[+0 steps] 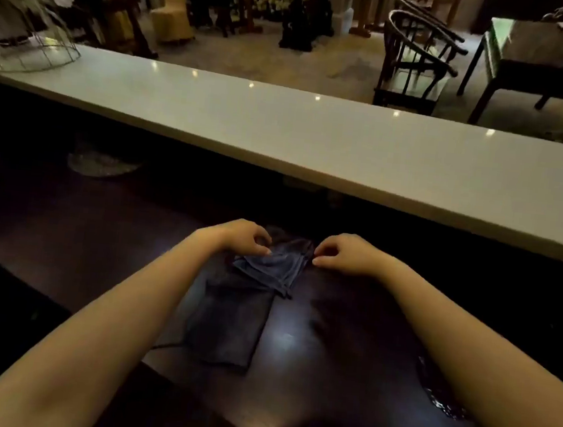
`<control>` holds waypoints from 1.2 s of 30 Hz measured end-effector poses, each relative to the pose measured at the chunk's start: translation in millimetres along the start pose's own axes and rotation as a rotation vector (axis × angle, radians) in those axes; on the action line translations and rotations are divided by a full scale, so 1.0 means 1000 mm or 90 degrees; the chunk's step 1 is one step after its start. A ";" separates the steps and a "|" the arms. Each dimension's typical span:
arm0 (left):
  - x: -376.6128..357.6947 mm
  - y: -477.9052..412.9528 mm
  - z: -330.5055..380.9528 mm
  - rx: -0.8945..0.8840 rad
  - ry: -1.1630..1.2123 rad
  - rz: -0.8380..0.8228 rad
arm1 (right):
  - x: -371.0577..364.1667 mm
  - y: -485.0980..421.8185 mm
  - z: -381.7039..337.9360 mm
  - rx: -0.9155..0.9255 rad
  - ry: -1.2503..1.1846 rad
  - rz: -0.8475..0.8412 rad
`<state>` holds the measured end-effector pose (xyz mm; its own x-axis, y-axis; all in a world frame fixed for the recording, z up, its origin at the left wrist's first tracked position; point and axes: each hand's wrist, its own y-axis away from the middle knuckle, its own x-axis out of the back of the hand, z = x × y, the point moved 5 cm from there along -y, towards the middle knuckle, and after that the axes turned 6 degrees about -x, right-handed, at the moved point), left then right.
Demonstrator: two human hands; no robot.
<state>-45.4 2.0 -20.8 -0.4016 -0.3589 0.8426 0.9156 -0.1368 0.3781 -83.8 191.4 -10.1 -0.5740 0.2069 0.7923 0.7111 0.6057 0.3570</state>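
A dark blue cloth (pixel 228 318) lies on the dark wooden counter (pixel 328 355) in front of me, its far end folded back toward me into a wrinkled flap (pixel 273 264). My left hand (pixel 240 237) pinches the flap's left corner with curled fingers. My right hand (pixel 345 254) pinches the right corner at the cloth's far edge. Both forearms reach in from the bottom of the view.
A long pale raised bar top (pixel 315 137) runs across behind the counter. A wire cage-like stand (pixel 31 51) sits at its left end. A wet glossy patch (pixel 441 397) lies on the counter at the right. Chairs (pixel 414 64) and tables stand in the room beyond.
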 end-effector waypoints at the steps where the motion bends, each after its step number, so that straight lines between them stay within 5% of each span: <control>1: -0.007 -0.003 -0.007 0.011 0.005 0.000 | -0.012 -0.009 0.001 -0.012 0.006 0.003; 10: -0.039 -0.051 -0.080 0.117 0.125 0.117 | -0.107 -0.072 0.008 -0.026 0.121 -0.003; 13: -0.048 -0.070 -0.092 0.160 0.204 0.115 | -0.118 -0.079 0.007 -0.008 0.178 0.113; 16: -0.049 -0.088 -0.096 0.197 0.288 0.156 | -0.118 -0.081 0.010 0.016 0.125 0.211; 22: -0.057 -0.109 -0.097 0.256 0.441 0.190 | -0.116 -0.076 0.021 0.027 0.029 0.211; 29: -0.050 -0.106 -0.079 0.111 0.685 0.223 | -0.109 -0.072 0.032 -0.012 -0.035 0.117; 36: -0.022 -0.081 -0.042 -0.117 0.790 0.099 | -0.073 -0.081 0.041 -0.155 -0.348 0.255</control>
<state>-109.5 -17.6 -86.3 -0.0925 -0.9916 -0.0899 0.9806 -0.1064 0.1645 -116.1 159.1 -116.9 -0.3264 0.7711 0.5467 0.9432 0.2278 0.2418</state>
